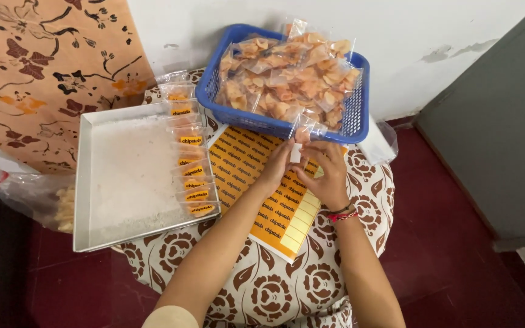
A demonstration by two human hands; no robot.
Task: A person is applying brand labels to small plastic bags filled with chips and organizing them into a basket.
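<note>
At the far left edge of the frame I see a clear plastic bag (pixel 37 197) with pale chips inside, lying beside a shallow metal tray (pixel 101 182). Along the tray's right rim runs a row of small clear packets (pixel 189 155), each with an orange label, overlapping one another from upper frame down toward the middle.

Moving right, an orange sticker sheet (pixel 244 164) lies flat on the desk (pixel 287 285), which is covered in a white cloth with brown rose patterns. Part of the sheet's lower right shows pale yellow, bare backing.

Just above that sheet, at centre frame, my left hand (pixel 276 167) and right hand (pixel 326 173) meet, fingertips together. Both are pinching a small white piece (pixel 296 153), about sticker-shaped, held between them and off the sheet. It looks plain and pale; I cannot tell whether it is a label or its backing. A red thread band sits on the right wrist.

Directly above the hands, touching the desk's far edge, stands a blue plastic basket (pixel 360 115) heaped with clear packets of orange-tan chips (pixel 287 76). One packet (pixel 306 129) hangs over its near rim, just above the white piece.
</note>
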